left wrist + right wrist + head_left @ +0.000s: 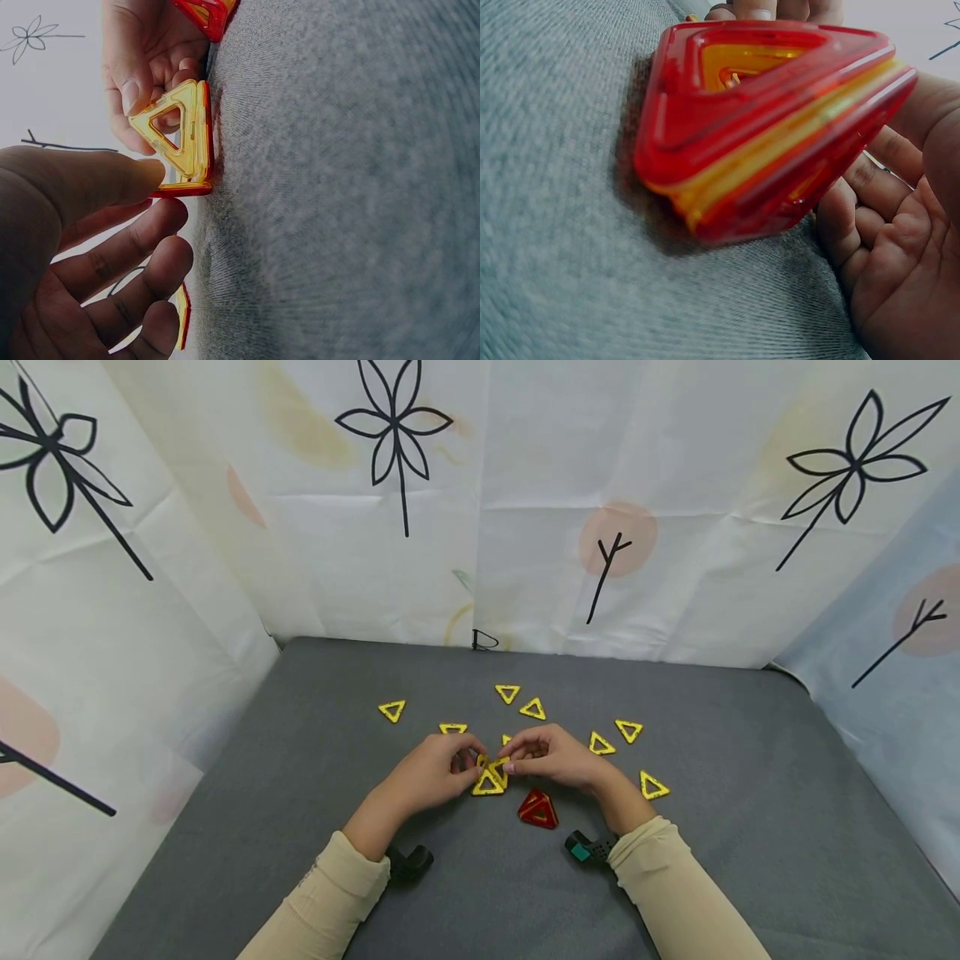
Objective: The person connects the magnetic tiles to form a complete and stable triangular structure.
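Note:
Several yellow triangular magnetic tiles (488, 783) stand joined on the grey cloth, between both hands. My left hand (429, 774) pinches the left side of this cluster with thumb and fingertips. At its right side, my right hand (553, 755) pinches the corner of a tilted yellow tile (162, 127), thumb in front. A red pyramid (538, 810) of triangular tiles sits just below the right hand. It looms large in the right wrist view, hiding the cluster there; the right palm (907, 255) shows beside it.
Loose yellow triangles lie about the grey table (742, 793): one at far left (392, 711), two at the back, including one triangle (507, 693), and others to the right, including another triangle (653, 785). White patterned cloth (540, 460) encloses the back and sides.

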{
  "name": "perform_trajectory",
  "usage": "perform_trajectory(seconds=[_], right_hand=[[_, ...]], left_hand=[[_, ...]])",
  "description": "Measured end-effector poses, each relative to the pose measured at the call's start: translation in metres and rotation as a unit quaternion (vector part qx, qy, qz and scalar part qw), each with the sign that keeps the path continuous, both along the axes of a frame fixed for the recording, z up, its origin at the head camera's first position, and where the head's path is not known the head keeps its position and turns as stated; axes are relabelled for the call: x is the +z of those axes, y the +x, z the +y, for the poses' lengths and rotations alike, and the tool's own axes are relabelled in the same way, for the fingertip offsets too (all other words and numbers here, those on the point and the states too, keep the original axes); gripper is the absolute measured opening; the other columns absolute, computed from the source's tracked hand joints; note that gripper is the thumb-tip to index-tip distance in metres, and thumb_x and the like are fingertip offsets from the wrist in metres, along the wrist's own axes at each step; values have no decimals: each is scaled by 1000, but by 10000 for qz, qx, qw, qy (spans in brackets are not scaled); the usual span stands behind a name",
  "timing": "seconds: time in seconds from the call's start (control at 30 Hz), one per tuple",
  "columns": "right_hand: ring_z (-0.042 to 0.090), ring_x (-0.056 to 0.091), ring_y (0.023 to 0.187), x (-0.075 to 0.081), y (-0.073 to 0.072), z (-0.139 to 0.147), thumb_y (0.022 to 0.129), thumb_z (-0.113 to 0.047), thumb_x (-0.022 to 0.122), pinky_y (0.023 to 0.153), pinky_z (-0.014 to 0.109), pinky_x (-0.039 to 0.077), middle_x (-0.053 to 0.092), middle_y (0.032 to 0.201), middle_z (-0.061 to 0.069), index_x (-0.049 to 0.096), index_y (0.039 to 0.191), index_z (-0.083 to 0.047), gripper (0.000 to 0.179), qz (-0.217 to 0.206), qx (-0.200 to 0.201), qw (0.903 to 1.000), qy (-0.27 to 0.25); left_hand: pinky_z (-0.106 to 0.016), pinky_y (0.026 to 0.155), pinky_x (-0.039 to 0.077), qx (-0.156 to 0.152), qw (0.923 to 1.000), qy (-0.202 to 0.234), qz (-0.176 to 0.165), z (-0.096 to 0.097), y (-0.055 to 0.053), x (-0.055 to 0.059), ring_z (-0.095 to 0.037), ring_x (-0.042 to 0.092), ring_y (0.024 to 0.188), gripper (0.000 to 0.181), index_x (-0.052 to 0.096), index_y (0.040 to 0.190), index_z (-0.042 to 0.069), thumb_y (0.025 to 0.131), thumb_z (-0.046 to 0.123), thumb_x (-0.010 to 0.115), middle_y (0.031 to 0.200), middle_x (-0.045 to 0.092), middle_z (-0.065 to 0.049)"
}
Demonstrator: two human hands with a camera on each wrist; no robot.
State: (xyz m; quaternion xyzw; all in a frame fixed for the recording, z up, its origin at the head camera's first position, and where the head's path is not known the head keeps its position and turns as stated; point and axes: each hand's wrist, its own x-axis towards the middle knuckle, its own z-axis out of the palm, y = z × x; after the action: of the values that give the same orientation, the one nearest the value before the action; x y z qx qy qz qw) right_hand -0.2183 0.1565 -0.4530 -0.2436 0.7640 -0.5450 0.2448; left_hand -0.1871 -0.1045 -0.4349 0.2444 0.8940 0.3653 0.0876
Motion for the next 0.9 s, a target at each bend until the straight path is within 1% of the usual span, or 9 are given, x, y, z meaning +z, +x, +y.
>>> perform_trajectory(seconds=[0.33,0.6,0.73,0.9], right_hand=[[13,73,93,-1,0,0,102,-14,74,81,31,57,77,114,18,75,124,-2,25,1,11,10000,-38],[16,73,94,0,0,0,101,-15,74,82,32,57,78,113,18,75,123,-3,25,3,-5,10000,-39],[16,73,93,0,1,0,101,-15,74,82,32,57,78,113,18,75,123,-3,25,3,-13,10000,-32],[16,72,93,0,1,0,101,-15,74,81,32,56,77,113,16,76,123,-4,25,-20,-44,10000,-1]], left_hand=[[-31,70,53,-7,10000,13,-61,0,-1,-3,-8,62,75,18,76,117,14,100,14,73,89,71,6],[-30,69,53,58,9999,46,94,-1,0,1,-8,62,74,17,77,115,13,99,15,75,89,71,7],[-28,69,53,-21,9999,37,161,0,1,1,-7,62,74,17,77,116,12,99,14,75,89,71,6],[-28,68,54,-116,9998,58,121,2,3,1,-6,63,73,19,76,117,11,98,15,74,88,71,7]])
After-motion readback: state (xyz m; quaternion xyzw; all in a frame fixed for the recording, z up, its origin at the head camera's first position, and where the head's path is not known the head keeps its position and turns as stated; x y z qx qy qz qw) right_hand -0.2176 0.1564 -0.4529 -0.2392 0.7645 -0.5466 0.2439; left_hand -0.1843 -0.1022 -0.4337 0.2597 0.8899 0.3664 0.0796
